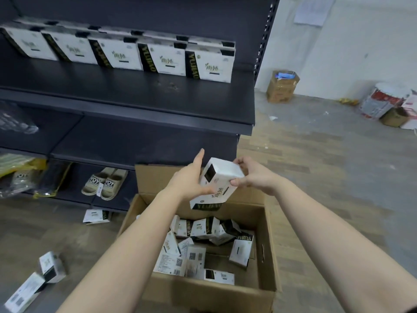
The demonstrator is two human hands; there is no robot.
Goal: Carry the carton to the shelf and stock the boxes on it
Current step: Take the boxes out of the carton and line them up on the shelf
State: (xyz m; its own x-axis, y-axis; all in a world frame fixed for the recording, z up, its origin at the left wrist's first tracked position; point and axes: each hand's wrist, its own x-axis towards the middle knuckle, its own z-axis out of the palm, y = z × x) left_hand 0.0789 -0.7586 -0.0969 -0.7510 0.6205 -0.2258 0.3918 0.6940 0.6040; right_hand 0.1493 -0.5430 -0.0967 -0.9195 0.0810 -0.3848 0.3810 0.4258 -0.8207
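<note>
Box — one, white, held over the open carton beside the shelf, left hand cradling one side, right hand pinching the other, seemingly to square it for the standing row above.

A carton on floor before shelf, loose boxes inside, held box above it, row of boxes on shelf
</note>
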